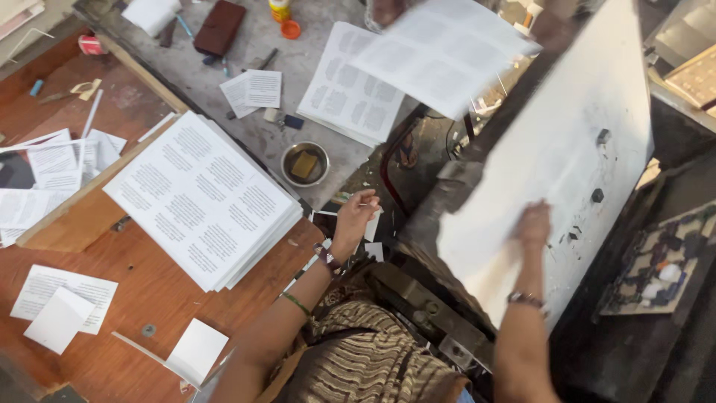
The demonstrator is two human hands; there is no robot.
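**Hands at the press platen and the paper stack**

The right hand [533, 222] is laid flat, fingers spread and blurred, against a white sheet [552, 149] on the tilted platen; nothing is gripped by it, and a bracelet is worn at its wrist. The left hand [354, 215] is held out to the other side, well apart from the right, with its fingers closed loosely on what looks like a thin stick; what exactly is pinched cannot be told. Just left of that hand a thick stack of printed sheets [201, 198] is rested on the wooden table [134, 298]. Just beyond the left hand a small metal bowl [305, 163] with a yellow sponge is seen. Farther off, a second pile of printed sheets [347, 86] is laid on the grey bench, and above it a single printed sheet [447, 48] is caught blurred in the air.
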